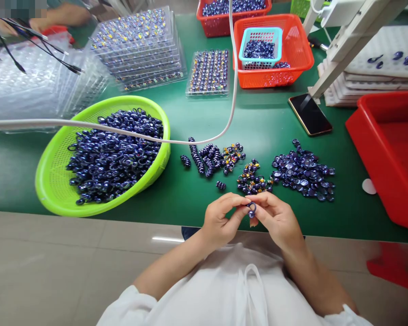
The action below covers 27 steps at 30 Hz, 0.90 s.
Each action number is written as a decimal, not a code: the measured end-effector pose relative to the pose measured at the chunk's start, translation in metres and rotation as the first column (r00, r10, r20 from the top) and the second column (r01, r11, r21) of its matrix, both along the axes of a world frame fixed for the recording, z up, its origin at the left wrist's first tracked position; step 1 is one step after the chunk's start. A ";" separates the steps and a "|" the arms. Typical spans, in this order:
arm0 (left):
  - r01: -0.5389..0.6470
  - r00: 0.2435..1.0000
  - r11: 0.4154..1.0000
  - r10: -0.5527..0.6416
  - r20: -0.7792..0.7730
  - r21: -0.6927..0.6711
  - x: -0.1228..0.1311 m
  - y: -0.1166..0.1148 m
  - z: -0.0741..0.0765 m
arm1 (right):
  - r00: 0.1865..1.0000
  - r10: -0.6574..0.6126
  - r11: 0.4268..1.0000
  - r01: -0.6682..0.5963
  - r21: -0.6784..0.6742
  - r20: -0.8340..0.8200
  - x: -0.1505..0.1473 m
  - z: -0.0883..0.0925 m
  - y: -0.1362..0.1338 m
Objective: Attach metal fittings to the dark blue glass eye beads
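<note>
Between the fingertips of both hands is a small shiny dark-blue ring (251, 209) with a rounded top, held over the table's front edge. My left hand (224, 217) pinches it from the left, and my right hand (275, 217) pinches from the right. Just beyond the fingers lies a pile of blue pieces with yellow bits (253, 179). Loose dark-blue oval caps (304, 174) are heaped to the right of it. Rows of dark-blue rings (211, 158) and a second blue-and-yellow cluster (233, 156) lie farther left.
A green basket (42, 181) full of dark-blue rings stands left. Stacked clear trays (139, 45), a single filled tray (209, 72) and an orange basket (306, 54) stand behind. A phone (310, 114) and red bin (377, 149) are right. A white cable (221, 134) crosses the table. Another person's arm (64, 16) shows top left.
</note>
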State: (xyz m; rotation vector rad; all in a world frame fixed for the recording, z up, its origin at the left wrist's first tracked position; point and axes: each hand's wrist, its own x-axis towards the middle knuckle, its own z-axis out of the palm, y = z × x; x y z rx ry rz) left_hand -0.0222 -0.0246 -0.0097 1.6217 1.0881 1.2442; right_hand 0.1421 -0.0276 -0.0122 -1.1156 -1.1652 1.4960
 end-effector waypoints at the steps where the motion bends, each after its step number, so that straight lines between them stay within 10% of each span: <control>1: 0.014 1.000 1.000 -0.014 0.000 -0.011 0.000 0.001 0.000 | 1.000 -0.008 1.000 0.008 0.005 0.007 0.001 -0.001 0.000; 8: 0.064 0.995 0.998 -0.065 -0.078 -0.011 -0.004 0.007 0.012 | 0.937 -0.061 0.982 -0.005 0.189 0.345 0.014 0.001 0.002; 14: -0.004 0.998 0.987 -0.007 -0.063 -0.161 0.002 0.003 0.016 | 0.774 -0.276 0.800 -0.144 0.582 0.570 0.013 0.004 0.006; 19: 0.193 0.932 0.763 0.055 0.359 -0.617 0.003 0.008 0.014 | 0.754 -0.380 0.696 -0.149 0.702 0.536 0.011 0.001 0.004; 27: 0.418 0.816 0.554 0.121 0.566 -0.720 -0.003 0.011 0.004 | 0.802 -0.200 0.719 -0.270 0.640 0.562 0.018 0.003 0.008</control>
